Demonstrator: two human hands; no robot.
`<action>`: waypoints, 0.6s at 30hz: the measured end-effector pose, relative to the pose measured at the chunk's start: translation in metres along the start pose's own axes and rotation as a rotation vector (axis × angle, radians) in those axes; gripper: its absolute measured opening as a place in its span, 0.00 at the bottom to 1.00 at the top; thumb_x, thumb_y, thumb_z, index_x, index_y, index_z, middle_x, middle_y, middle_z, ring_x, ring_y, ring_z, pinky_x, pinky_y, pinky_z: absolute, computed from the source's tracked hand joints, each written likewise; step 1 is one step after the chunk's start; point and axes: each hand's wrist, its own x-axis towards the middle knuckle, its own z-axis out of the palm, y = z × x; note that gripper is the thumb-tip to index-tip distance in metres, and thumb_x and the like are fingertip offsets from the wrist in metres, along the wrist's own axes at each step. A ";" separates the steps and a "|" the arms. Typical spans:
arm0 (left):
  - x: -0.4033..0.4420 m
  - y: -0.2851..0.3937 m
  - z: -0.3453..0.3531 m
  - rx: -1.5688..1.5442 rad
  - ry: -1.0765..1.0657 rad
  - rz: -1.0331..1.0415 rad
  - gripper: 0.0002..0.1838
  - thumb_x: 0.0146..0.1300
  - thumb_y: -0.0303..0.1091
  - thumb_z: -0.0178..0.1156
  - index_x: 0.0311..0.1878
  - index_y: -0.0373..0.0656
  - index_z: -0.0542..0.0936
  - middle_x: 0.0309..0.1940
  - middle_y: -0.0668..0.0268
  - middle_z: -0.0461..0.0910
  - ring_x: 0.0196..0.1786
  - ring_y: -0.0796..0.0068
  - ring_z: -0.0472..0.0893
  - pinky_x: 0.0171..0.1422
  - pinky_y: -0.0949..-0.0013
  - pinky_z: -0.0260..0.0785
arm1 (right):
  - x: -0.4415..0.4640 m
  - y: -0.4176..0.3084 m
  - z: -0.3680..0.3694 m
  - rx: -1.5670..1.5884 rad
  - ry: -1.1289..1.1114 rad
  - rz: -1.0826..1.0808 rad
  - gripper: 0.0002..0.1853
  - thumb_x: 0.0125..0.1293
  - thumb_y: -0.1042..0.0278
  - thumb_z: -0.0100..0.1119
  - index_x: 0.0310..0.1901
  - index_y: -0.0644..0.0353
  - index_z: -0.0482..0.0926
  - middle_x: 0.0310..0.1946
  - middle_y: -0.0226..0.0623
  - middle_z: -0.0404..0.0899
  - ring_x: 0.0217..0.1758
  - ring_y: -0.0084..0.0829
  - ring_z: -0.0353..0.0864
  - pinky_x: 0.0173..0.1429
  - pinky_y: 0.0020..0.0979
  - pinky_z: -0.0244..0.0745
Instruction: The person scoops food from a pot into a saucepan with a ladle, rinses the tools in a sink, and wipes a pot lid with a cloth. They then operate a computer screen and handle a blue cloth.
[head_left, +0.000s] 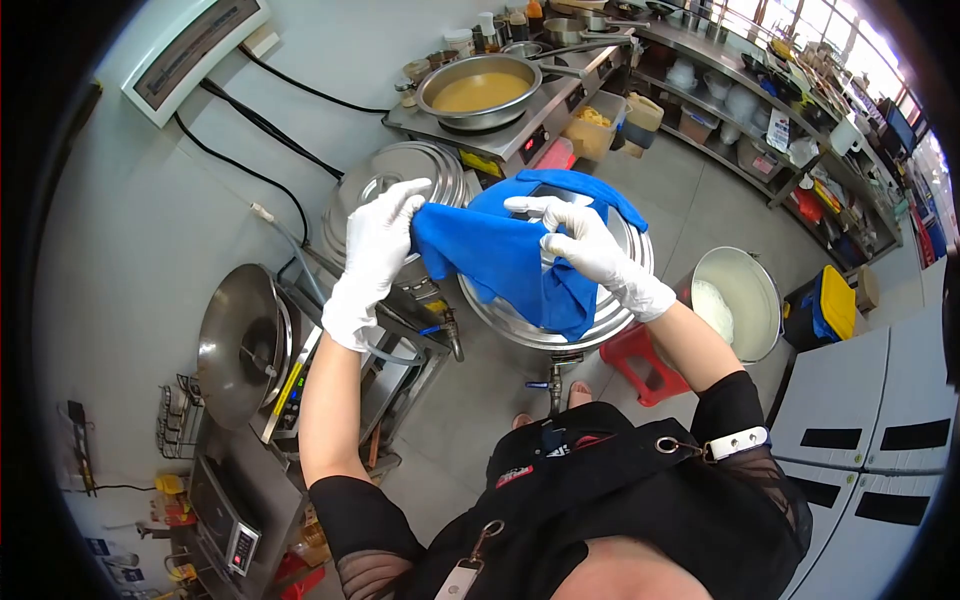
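Observation:
Both of my hands wear white gloves. My left hand (378,245) is closed on one corner of a blue cloth (485,250), at the left of the pot. The cloth stretches across to my right hand (590,245), whose thumb and fingers grip its other side, with the index finger pointing left. Part of the cloth hangs in folds over a large round metal lid (625,300) below my hands. More blue fabric (580,185) lies along the lid's far rim; whether it is a separate cloth I cannot tell.
Left of the lid stands another lidded metal pot (335,205). Beyond it, a wide pan of yellowish liquid (480,92) sits on a cooker. A wok (240,340) is at left. At right are a red stool (645,365), a bucket (760,310) and a yellow-lidded bin (838,303).

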 end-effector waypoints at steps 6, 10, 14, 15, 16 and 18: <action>-0.002 -0.001 -0.031 0.085 -0.034 0.014 0.12 0.67 0.32 0.56 0.51 0.47 0.81 0.39 0.60 0.84 0.39 0.70 0.82 0.46 0.72 0.72 | -0.003 -0.006 0.005 -0.092 0.027 0.036 0.10 0.64 0.73 0.56 0.27 0.56 0.67 0.21 0.21 0.66 0.22 0.13 0.63 0.26 0.19 0.61; -0.007 -0.010 -0.049 0.050 -0.076 0.012 0.11 0.66 0.33 0.56 0.49 0.49 0.82 0.40 0.58 0.83 0.41 0.62 0.83 0.46 0.68 0.73 | -0.007 0.004 0.010 0.016 0.016 0.081 0.09 0.66 0.72 0.57 0.30 0.57 0.68 0.21 0.24 0.68 0.21 0.14 0.65 0.25 0.20 0.61; -0.018 -0.019 -0.054 -0.050 -0.015 0.043 0.10 0.66 0.34 0.55 0.47 0.49 0.83 0.40 0.59 0.83 0.43 0.60 0.83 0.49 0.67 0.72 | -0.014 -0.010 0.007 0.054 0.067 0.078 0.09 0.66 0.73 0.57 0.30 0.57 0.67 0.22 0.26 0.70 0.22 0.17 0.67 0.26 0.22 0.63; -0.017 -0.019 -0.052 -0.051 -0.022 0.040 0.10 0.66 0.34 0.55 0.47 0.49 0.83 0.40 0.59 0.83 0.43 0.60 0.83 0.49 0.67 0.72 | -0.014 -0.008 0.003 -0.037 0.070 0.094 0.06 0.66 0.71 0.57 0.32 0.58 0.70 0.25 0.28 0.73 0.24 0.19 0.71 0.29 0.24 0.69; -0.013 -0.016 -0.049 0.043 -0.074 0.074 0.10 0.66 0.35 0.55 0.47 0.50 0.83 0.40 0.59 0.83 0.43 0.59 0.82 0.49 0.66 0.72 | -0.014 0.000 0.006 -0.033 0.069 0.101 0.06 0.66 0.71 0.57 0.32 0.58 0.70 0.25 0.28 0.73 0.24 0.19 0.71 0.29 0.24 0.69; -0.007 -0.003 -0.046 0.208 -0.166 0.097 0.11 0.65 0.38 0.54 0.45 0.51 0.83 0.39 0.60 0.83 0.44 0.57 0.81 0.48 0.63 0.72 | -0.011 0.030 0.015 -0.196 0.103 0.162 0.05 0.66 0.69 0.57 0.37 0.60 0.73 0.29 0.29 0.75 0.29 0.20 0.75 0.35 0.24 0.73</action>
